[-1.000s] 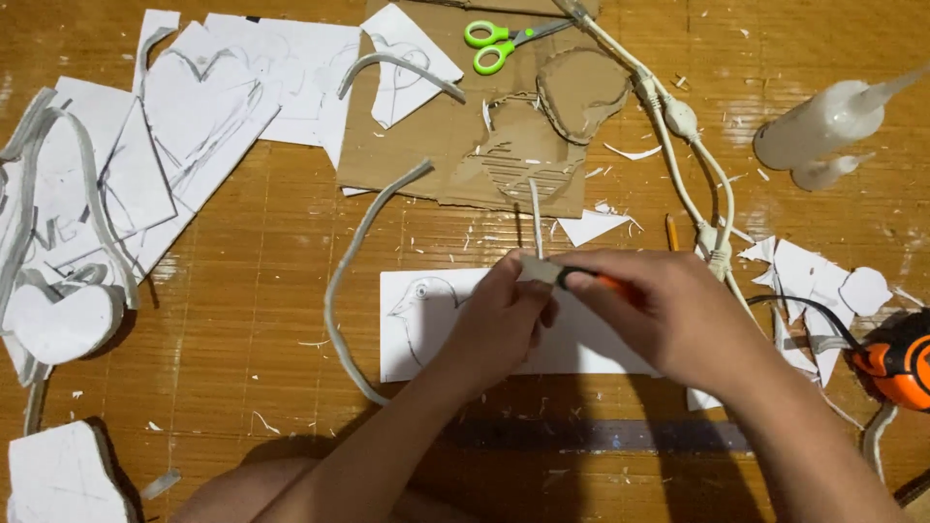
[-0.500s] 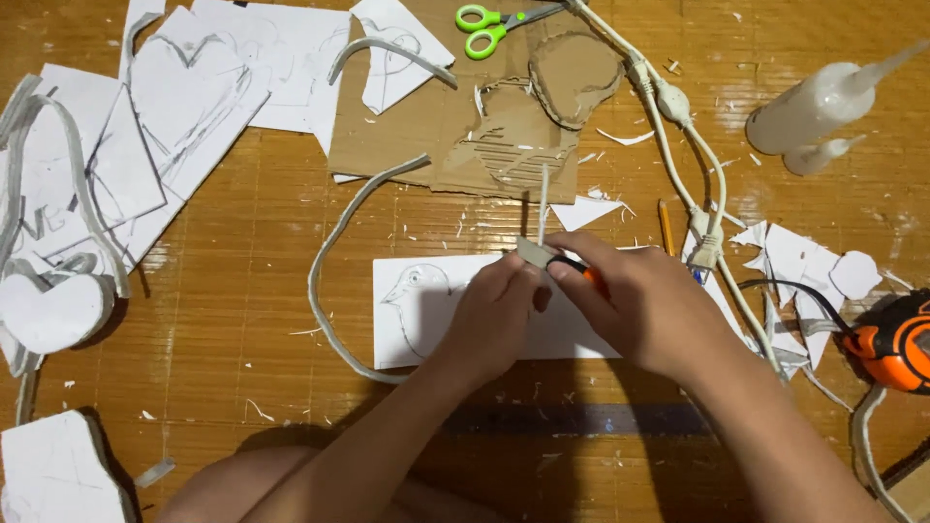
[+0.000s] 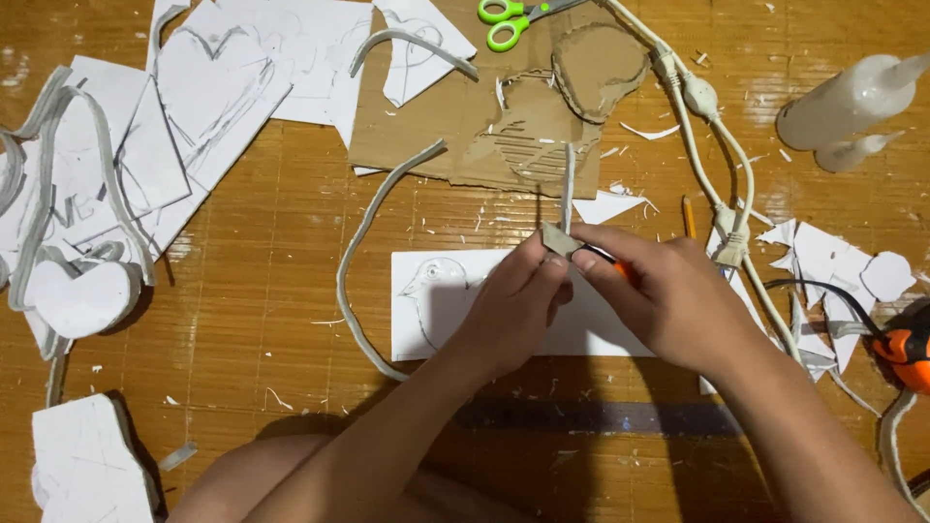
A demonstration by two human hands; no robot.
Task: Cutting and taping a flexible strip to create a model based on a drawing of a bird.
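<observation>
My left hand (image 3: 511,305) pinches a small grey piece at the near end of a thin upright strip (image 3: 567,189). My right hand (image 3: 668,295) meets it from the right, gripping an orange-handled cutter (image 3: 621,268) whose tip touches the same piece. Both hands hover over a white sheet with a pencilled bird outline (image 3: 436,300). A long curved grey strip (image 3: 363,257) loops around the sheet's left side.
Brown cardboard with cut-out shapes (image 3: 484,126) lies behind, green scissors (image 3: 509,17) at its top edge. White paper with heart outlines (image 3: 208,82) and cut hearts (image 3: 82,295) fill the left. White cable (image 3: 717,145), glue bottle (image 3: 852,97), pencil (image 3: 689,215), orange tool (image 3: 909,347), dark ruler (image 3: 601,416).
The view has shifted slightly, so everything sits a little lower and left. My hands stay together on the small piece, with the upright strip still rising from my fingers.
</observation>
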